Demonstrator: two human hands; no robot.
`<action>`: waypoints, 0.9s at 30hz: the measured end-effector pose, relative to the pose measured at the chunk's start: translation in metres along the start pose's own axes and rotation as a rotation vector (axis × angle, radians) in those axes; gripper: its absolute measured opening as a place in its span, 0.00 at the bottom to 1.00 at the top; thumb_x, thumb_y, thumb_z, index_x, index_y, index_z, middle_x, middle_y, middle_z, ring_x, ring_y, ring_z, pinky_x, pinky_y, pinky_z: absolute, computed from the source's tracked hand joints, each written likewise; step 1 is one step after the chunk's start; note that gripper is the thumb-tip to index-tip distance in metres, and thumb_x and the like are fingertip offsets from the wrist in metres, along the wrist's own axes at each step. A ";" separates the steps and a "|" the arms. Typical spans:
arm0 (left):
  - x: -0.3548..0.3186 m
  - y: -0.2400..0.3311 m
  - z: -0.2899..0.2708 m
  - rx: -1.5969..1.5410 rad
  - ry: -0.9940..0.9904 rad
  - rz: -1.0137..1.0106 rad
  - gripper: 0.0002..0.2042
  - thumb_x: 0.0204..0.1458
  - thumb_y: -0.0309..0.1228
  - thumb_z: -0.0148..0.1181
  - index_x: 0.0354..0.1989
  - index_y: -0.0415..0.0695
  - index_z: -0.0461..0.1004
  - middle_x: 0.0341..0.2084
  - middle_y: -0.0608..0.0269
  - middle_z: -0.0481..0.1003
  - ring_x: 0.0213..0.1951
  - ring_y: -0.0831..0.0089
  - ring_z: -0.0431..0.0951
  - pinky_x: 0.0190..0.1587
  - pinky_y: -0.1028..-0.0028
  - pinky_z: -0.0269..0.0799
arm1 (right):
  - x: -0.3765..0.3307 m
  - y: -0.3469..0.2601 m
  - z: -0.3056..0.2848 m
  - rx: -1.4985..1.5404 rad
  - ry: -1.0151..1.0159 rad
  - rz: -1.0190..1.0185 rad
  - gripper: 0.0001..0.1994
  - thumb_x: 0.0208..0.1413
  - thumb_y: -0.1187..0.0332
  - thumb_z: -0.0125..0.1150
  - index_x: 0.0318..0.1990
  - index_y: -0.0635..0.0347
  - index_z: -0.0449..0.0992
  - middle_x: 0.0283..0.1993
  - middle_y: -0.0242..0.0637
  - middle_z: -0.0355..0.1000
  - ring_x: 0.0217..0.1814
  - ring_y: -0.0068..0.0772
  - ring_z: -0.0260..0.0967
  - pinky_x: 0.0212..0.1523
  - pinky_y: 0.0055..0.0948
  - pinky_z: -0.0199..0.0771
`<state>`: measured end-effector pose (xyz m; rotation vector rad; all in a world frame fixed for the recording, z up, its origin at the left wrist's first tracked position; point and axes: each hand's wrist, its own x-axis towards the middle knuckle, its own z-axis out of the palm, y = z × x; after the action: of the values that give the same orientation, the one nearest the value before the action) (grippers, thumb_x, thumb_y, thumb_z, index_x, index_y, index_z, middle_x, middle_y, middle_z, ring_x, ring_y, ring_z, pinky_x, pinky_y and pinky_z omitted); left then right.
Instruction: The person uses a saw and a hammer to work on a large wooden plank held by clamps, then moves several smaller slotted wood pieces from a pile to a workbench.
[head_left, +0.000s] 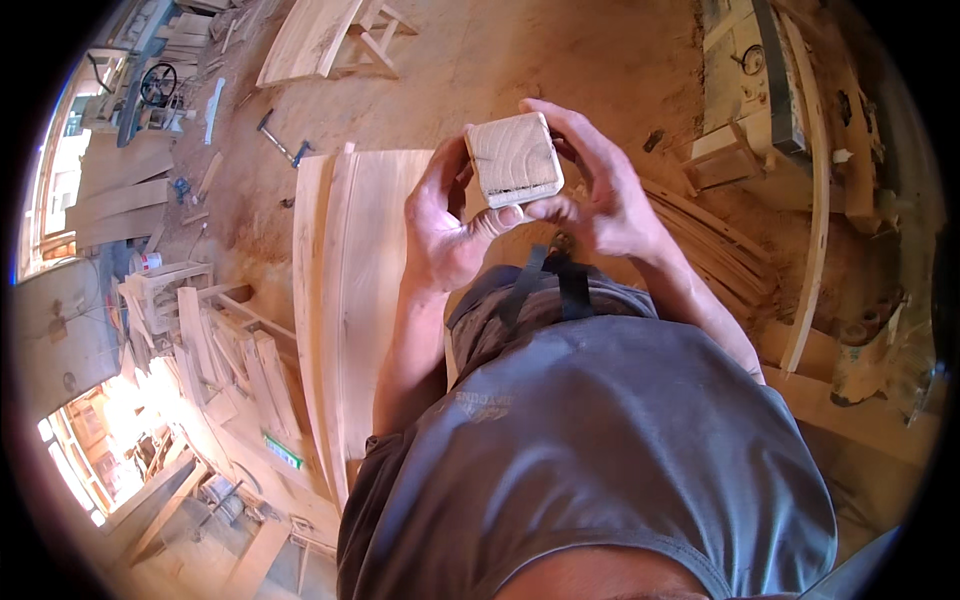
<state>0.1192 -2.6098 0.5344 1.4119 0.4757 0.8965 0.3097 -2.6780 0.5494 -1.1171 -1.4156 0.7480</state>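
Observation:
A square-ended wooden block (515,158) is held up in front of me, its end grain with curved growth rings facing upward. A dark crack runs along its near edge. My left hand (447,225) grips the block's left side, thumb at the near edge. From the right, my right hand (603,195) closes on it, its thumb near the left one and its fingers along the far right side. How far the block extends below is hidden.
Wide planks (365,260) lie just left of my forearm. A board on a trestle (365,45) stands ahead. Long thin strips (715,240) lie at right, beside a machine (740,85) and an upright-looking batten (815,200). Offcuts (235,360) crowd the left.

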 end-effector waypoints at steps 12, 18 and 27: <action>0.120 -0.046 0.023 -0.076 0.119 0.096 0.46 0.55 0.50 0.63 0.71 0.30 0.48 0.60 0.49 0.66 0.59 0.64 0.70 0.59 0.66 0.68 | 0.083 0.072 -0.043 -0.117 0.081 0.086 0.39 0.40 0.66 0.80 0.61 0.63 0.66 0.53 0.48 0.71 0.55 0.50 0.71 0.56 0.41 0.72; 0.193 -0.068 -0.018 -0.041 0.302 0.097 0.43 0.57 0.51 0.56 0.69 0.26 0.50 0.55 0.46 0.70 0.54 0.60 0.72 0.58 0.63 0.68 | 0.170 0.115 -0.031 -0.194 0.047 0.124 0.38 0.39 0.65 0.81 0.60 0.62 0.68 0.50 0.48 0.73 0.53 0.49 0.73 0.54 0.40 0.73; 0.307 -0.119 -0.133 -0.174 0.485 0.101 0.39 0.57 0.41 0.60 0.70 0.30 0.50 0.57 0.47 0.67 0.56 0.63 0.70 0.59 0.65 0.66 | 0.330 0.196 0.006 -0.206 -0.062 0.189 0.38 0.39 0.63 0.81 0.58 0.63 0.69 0.50 0.48 0.73 0.50 0.49 0.74 0.50 0.38 0.74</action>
<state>0.2329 -2.2803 0.4675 1.0627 0.6747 1.3396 0.3707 -2.3034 0.4927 -1.4132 -1.4773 0.7885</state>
